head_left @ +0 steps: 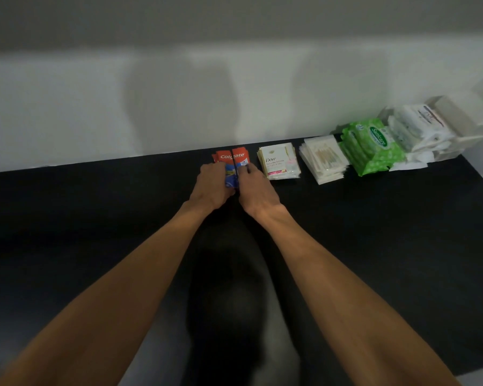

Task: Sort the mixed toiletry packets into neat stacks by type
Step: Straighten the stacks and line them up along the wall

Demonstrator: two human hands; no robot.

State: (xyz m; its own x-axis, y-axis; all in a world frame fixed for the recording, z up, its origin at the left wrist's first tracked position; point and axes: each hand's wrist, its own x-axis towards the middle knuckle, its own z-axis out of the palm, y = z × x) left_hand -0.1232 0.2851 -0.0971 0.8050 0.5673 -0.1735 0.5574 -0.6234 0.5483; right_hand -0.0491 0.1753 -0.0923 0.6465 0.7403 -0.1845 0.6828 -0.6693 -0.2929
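Note:
A stack of red and blue Colgate packets (232, 156) lies at the far edge of the black table (95, 213), near the wall. My left hand (211, 186) grips its left side and my right hand (255, 190) grips its right side, covering the lower half. To the right stand, in a row, a stack of white Dove sachets (278, 162), a stack of clear cotton-swab packets (324, 160), green Sanicare wipe packs (372, 147) and a pile of white packets (418, 132).
A white wall runs right behind the row. White boxes (457, 121) sit in the far right corner behind the white packets. The table's right edge slants down at the far right.

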